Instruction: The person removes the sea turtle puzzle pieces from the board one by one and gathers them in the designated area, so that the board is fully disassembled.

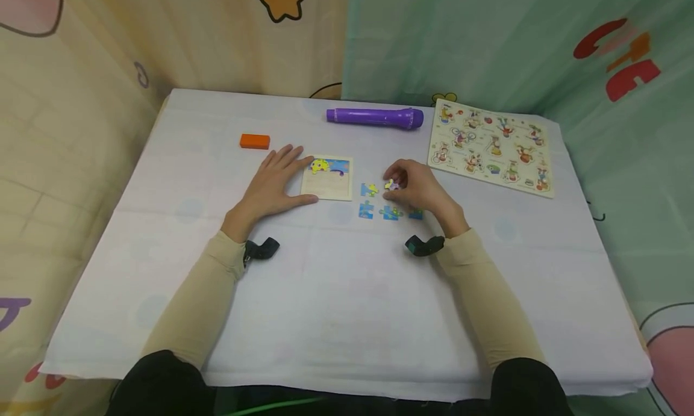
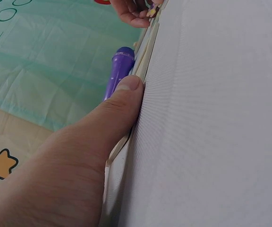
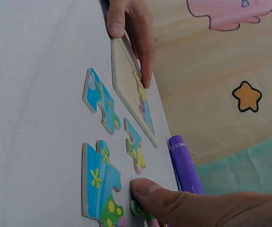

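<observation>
Black upper sleeves (image 1: 162, 386) lie nearest the head camera at the front edge of the white-covered bench (image 1: 336, 319). Left hand (image 1: 273, 184): fingers spread and straight, thumb at the near edge of the puzzle tray (image 1: 333, 191), index fingertip at its far-left corner. Right hand (image 1: 422, 187): thumb and fingers pinch the held piece (image 1: 391, 185) to the right of the tray, above a group of loose pieces (image 1: 391, 213). Rearward, a purple cylinder (image 1: 371, 117) lies beyond the tray; an orange block (image 1: 255, 141) lies just beyond the left fingers. Puzzle tray: pale, square and flat, with a rim; the far section carries a blue picture strip with a yellow spotted figure, and the near section shows plain pale surface. Loose pieces: thin, interlocking, printed mainly blue with yellow and green, one bearing yellow flowers in the right wrist view. Held piece: small, partly covered by the fingers, with yellow, white and purple showing.
</observation>
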{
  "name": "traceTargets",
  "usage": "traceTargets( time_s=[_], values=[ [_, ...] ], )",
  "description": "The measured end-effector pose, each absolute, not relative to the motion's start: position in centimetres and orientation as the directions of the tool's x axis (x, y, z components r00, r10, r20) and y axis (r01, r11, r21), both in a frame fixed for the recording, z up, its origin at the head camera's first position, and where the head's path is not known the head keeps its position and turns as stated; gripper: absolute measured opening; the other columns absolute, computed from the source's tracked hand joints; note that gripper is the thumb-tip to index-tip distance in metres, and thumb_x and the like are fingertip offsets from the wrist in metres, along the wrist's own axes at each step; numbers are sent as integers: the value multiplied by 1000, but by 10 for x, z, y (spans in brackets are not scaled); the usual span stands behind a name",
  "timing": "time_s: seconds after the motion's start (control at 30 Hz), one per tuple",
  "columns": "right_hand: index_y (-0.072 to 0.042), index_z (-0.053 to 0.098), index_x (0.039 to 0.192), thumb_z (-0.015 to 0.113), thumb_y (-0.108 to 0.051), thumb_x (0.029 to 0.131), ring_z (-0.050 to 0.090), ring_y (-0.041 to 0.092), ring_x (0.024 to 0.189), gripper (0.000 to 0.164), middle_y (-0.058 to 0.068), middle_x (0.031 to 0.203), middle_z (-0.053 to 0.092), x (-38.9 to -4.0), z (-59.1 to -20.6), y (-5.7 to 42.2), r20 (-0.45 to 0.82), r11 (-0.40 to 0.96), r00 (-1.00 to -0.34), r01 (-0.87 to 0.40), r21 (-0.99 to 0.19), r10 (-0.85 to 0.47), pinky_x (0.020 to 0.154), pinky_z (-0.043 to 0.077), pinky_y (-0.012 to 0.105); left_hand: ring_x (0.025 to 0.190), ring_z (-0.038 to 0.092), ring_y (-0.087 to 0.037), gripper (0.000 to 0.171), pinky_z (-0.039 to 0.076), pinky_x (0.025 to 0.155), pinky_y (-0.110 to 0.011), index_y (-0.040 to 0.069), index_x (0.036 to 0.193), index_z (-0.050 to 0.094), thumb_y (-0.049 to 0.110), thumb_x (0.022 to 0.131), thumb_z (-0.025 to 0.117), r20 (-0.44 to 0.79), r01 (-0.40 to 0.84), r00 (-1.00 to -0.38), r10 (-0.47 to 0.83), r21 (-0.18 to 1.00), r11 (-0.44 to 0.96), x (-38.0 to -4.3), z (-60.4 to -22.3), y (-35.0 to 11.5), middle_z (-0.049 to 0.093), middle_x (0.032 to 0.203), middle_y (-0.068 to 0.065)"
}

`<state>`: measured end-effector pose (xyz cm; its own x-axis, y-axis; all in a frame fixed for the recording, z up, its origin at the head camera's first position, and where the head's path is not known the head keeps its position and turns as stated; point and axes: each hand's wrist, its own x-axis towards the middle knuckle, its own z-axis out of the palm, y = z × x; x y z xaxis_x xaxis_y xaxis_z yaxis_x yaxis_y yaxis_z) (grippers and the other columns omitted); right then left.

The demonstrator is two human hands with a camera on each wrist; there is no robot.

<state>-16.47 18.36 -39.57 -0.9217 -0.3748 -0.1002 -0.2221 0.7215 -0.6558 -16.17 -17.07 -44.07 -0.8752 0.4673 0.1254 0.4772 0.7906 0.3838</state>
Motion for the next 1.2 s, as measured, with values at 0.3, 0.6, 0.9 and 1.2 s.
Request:
traceTargets(
  time_s=[0.3, 0.6, 0.9, 1.2],
  values=[
    [-7, 74, 105, 78, -12, 91, 64, 21, 92, 16, 6, 104, 69, -157, -394, 163, 93, 574, -954, -248, -781, -286, 85, 53, 36, 146, 30, -26, 73, 12, 122, -44, 11, 145, 55, 51, 88, 74, 291, 470, -882, 370, 502, 726, -163, -440, -170, 47, 152, -11],
    [-2, 73, 105, 81, -16, 88, 71, 20, 81, 23, 8, 93, 72, -155, -402, 98, 109, 342, -964, -191, -920, -243, 72, 57, 30, 58, 55, -21, 24, 43, 50, -26, 10, 99, 74, 32, 92, 77, 161, 233, -955, 250, 927, 293, -140, -423, -128, 69, 79, -9],
    [-4, 73, 104, 79, -20, 91, 68, 15, 82, 22, 5, 91, 71, -155, -414, 72, 146, 363, -970, -208, -908, -192, 76, 56, 26, 43, 50, -21, 16, 40, 38, -26, -1, 94, 68, 14, 96, 72, 34, 76, -974, 222, 980, 184, -137, -425, -124, 69, 74, -19],
    [2, 71, 110, 82, -11, 87, 61, 26, 95, 28, 14, 102, 67, -140, -405, 120, 223, 650, -947, -322, -689, -232, 86, 51, 36, 59, 60, -19, 18, 40, 52, -25, 4, 85, 71, 19, 93, 75, 77, 83, -996, 34, 824, 560, -143, -424, -117, 65, 66, -5]
  ],
)
